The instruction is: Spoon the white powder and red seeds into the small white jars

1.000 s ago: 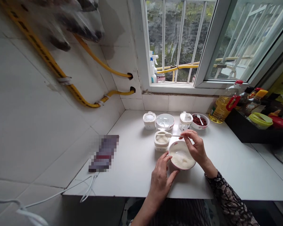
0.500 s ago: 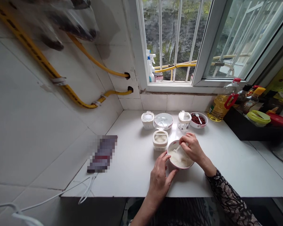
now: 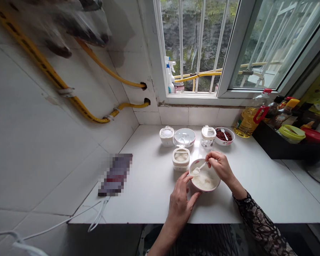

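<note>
A bowl [image 3: 216, 187] of white powdery or grainy stuff [image 3: 206, 180] stands near the counter's front edge. My left hand [image 3: 181, 199] steadies it, with fingers at its left side and the thumb along the near side. In my right hand [image 3: 220, 167], a small white spoon [image 3: 200, 168] is pinched by the handle. Its head, with some white stuff on it, is over the left part of the bowl. Just behind the bowl, to the left, is a square lidded jar [image 3: 181, 160] with pale contents.
Along the back stand a jar of white contents [image 3: 166, 137], a bowl with a clear inside [image 3: 186, 137], a clear jar [image 3: 208, 137] and a bowl of dark red bits [image 3: 226, 136]. An oil bottle [image 3: 246, 122] and black box [image 3: 274, 145] are right; a cable [image 3: 96, 220] hangs left.
My right hand has drawn slightly right and up, and the spoon's head has come up out of the white stuff toward the bowl's left rim. My left hand stays in place.
</note>
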### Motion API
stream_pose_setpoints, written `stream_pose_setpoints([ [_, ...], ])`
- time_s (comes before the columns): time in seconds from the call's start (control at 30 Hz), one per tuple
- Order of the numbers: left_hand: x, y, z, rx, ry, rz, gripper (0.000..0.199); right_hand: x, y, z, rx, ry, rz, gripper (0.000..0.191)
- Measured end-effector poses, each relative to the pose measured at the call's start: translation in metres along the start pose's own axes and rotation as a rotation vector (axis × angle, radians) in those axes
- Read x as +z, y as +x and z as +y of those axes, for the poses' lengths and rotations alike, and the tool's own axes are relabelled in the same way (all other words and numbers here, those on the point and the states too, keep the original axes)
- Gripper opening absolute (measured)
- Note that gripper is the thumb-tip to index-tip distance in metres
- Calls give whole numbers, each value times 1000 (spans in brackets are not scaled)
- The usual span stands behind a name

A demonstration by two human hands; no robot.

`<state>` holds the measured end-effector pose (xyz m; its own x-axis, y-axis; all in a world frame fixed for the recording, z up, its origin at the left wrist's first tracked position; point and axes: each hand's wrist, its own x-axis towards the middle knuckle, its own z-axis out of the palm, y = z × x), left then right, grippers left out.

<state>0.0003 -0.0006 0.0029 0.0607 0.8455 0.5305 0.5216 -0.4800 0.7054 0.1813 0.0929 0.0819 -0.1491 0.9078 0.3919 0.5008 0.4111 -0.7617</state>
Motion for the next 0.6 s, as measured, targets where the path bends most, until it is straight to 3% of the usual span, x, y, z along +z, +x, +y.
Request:
stream_pose_setpoints([
  [0.3, 1, 0, 0, 3, -11, -1, 46, 6, 0, 6, -53, -69, 13, 19],
  [0.6, -1, 0, 0, -14, -1, -23, 45, -3, 3, 3, 225, 277, -1, 16],
])
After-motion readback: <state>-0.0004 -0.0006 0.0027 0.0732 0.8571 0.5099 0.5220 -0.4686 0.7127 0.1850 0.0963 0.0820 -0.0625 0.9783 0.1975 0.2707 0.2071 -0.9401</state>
